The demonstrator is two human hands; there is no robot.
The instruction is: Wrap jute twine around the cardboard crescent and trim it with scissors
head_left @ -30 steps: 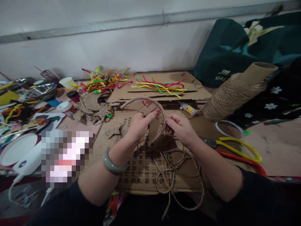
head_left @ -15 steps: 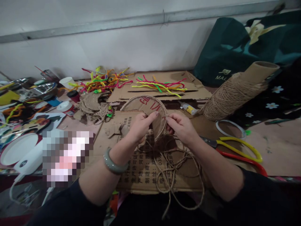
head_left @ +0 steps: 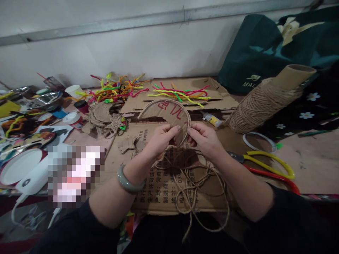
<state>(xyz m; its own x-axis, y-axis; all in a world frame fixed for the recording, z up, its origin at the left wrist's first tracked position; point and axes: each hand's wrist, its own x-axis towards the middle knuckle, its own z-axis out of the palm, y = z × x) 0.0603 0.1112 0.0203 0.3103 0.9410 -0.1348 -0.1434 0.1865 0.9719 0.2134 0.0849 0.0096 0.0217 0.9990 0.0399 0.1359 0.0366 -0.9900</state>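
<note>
A crescent-shaped cardboard piece (head_left: 169, 112) with red printed characters is held above the table, its outer edge lined with twine. My left hand (head_left: 162, 139) grips its lower part, thumb on top and fingers underneath. At the right edge, my right hand (head_left: 201, 137) pinches the twine edging between thumb and forefinger. Loose loops of jute twine (head_left: 194, 183) hang and lie below both hands, over a printed cardboard sheet (head_left: 124, 176). A small torn cardboard scrap (head_left: 127, 144) rests on that sheet, left of my left hand.
Scissors with yellow and red handles (head_left: 267, 164), a white ring (head_left: 259, 141), a glue tube (head_left: 212, 119) and a large twine spool (head_left: 265, 102) lie to the right. Bright pipe cleaners (head_left: 180, 93) and twine-covered shapes (head_left: 106, 118) lie behind and left. A green bag (head_left: 246, 53) stands at the back.
The crescent has turned slightly in my hands, its lower tip now drawn up and nearer my left fingers. Both hands keep their hold.
</note>
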